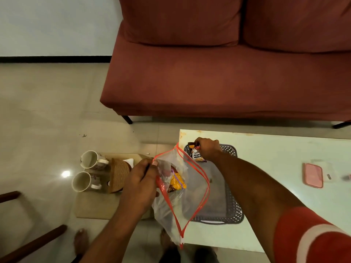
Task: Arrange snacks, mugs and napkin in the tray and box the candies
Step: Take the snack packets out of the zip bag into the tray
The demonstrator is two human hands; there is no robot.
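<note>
Before me: pale green glossy table (pixel 284 158), carrying grey perforated plastic tray (pixel 235 215), pink flat pouch (pixel 313 175).
At my left: beige low stand (pixel 95 205), carrying two white mugs (pixel 89 159) (pixel 82 181).

A dark red sofa (pixel 218 76) is standing just beyond the pale green bench (pixel 275 168), its black legs resting on the glossy tiled floor (pixel 47 111). A pink pouch (pixel 313 175) is lying towards the bench's right side, and dark wooden furniture legs (pixel 36 242) are poking in at the lower left.
</note>
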